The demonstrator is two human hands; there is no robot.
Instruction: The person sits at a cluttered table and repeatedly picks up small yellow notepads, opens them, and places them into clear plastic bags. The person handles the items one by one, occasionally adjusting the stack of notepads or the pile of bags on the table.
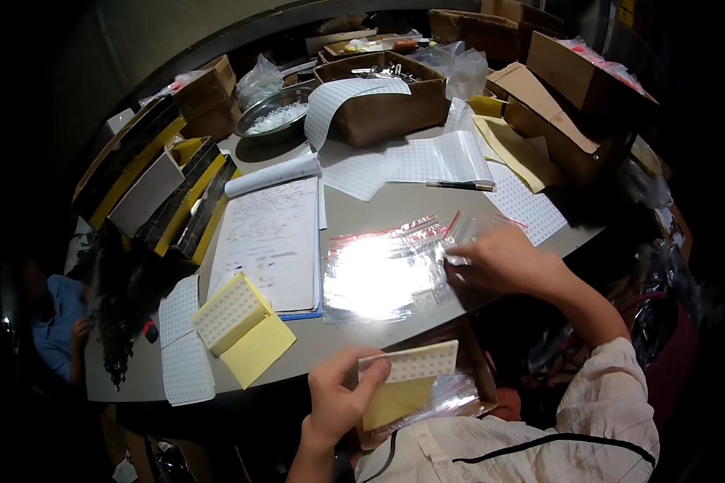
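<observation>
My left hand (340, 396) is closed around a folded label sheet (415, 362), its thumb on top. Printed rows show on the sheet's pale upper part, with a yellow face below. Beneath it, at my lap, is an open cardboard box (483, 372) with clear plastic bags (453, 396) in it. My right hand (499, 259) is at the right end of a spread of clear zip bags (370, 278) with red strips. Its fingers are bent and pressed together on a zip bag (461, 229) there; the fingertips are partly hidden. Glare washes out the middle of the spread.
A clipboard with handwritten papers (266, 241) lies left of the bags, near a yellow label sheet (254, 354) and white label sheets (187, 354). Behind are a pen (459, 185), a metal bowl (270, 121) and a cardboard box (387, 109). A person in blue (60, 310) is at left.
</observation>
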